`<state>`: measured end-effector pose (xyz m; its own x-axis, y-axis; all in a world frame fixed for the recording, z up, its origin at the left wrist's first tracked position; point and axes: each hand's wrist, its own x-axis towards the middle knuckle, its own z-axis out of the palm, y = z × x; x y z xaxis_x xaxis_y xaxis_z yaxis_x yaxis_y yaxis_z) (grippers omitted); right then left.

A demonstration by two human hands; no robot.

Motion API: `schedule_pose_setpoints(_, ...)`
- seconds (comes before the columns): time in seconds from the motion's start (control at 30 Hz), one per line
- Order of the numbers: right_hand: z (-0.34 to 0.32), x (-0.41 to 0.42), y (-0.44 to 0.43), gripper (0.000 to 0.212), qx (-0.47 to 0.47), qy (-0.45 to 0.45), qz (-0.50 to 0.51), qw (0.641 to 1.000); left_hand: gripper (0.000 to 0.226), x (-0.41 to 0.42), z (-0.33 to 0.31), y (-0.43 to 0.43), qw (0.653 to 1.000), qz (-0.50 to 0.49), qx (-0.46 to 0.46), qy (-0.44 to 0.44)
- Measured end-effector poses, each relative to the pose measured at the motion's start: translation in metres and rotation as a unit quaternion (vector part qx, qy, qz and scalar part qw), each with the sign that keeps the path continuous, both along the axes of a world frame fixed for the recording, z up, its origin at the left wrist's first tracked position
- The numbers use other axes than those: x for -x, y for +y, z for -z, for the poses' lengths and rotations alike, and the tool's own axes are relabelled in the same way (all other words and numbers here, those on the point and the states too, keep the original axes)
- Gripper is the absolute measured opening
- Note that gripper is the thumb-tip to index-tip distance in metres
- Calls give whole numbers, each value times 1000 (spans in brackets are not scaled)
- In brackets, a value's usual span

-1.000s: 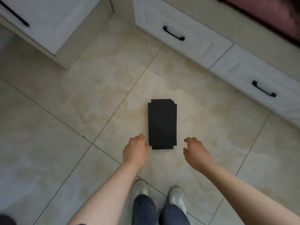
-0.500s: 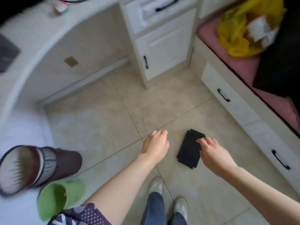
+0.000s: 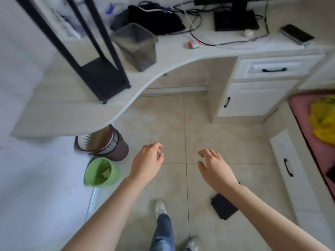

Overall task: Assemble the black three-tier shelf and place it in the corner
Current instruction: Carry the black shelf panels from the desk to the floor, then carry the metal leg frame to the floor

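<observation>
Hovering my left hand (image 3: 146, 165) and right hand (image 3: 215, 169) relaxed and empty mid-frame, I am seeing the panel (image 3: 223, 209) lying on the floor (image 3: 172, 124) lower right, the frame (image 3: 101, 73) standing on the surface (image 3: 72, 109) upper left.

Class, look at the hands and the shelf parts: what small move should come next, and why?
Probably reach up-left for the black frame on the desk: left hand and right hand hang empty, the black panel lies on the floor.

Black shelf frame (image 3: 104, 77), green basket (image 3: 114, 175)
</observation>
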<state>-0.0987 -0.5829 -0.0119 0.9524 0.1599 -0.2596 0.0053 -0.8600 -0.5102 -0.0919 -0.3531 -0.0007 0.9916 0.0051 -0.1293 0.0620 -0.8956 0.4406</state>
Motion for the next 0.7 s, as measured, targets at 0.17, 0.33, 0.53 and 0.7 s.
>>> schedule_pose_setpoints(0.17, -61, -36, 72, 37, -38, -37, -53, 997, 23, 9, -43, 60, 987, -120, 98, -47)
schedule_pose_setpoints(0.33, -111, -72, 130, 36, -57, -105, -70, 990, 22, 2, -74, 110, 960, -218, 152, -88)
schedule_pose_setpoints(0.53, -147, -116, 185, 35, -75, -145, -76, 984, 18, -24, -93, 157, 951, -238, 178, -84)
schedule_pose_setpoints(0.7, -165, -156, 215, 34, -91, -157, -74, 981, 23, -61, -110, 182, 951, -241, 159, -107)
